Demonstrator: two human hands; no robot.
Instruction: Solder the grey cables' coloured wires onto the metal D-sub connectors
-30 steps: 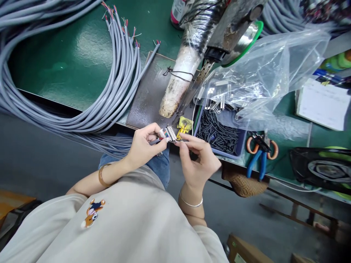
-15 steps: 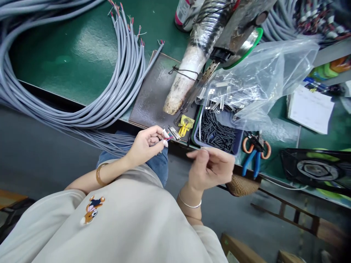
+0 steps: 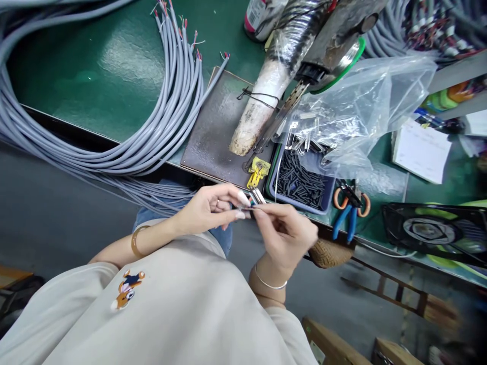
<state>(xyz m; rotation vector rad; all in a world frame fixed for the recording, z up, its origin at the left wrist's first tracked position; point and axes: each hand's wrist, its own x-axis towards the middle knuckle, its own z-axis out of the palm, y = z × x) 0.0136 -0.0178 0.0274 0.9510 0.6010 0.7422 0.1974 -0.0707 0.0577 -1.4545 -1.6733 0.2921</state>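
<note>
Just off the table's front edge, my left hand (image 3: 213,207) pinches thin coloured wires near a metal connector (image 3: 256,195). My right hand (image 3: 287,230) meets it from the right, thumb and forefinger pressed together at the wires; whatever lies between these fingertips is too small to name. Behind the connector, a yellow clip (image 3: 258,172) sits on the dark board (image 3: 213,126). A bin of short black sleeves (image 3: 300,182) stands to the right of the clip, with a plastic bag of metal connectors (image 3: 319,121) over its back part.
Grey cables (image 3: 152,132) curve over the table's left side. A white-wrapped duct (image 3: 254,116) and a metal tool (image 3: 283,111) reach down over the board. Blue-handled pliers (image 3: 347,218), a paper pad (image 3: 422,152) and a black fan (image 3: 437,230) are at the right.
My right hand has moved left to meet my left hand's fingertips. My left hand and the connector have shifted slightly right, and the connector is turned.
</note>
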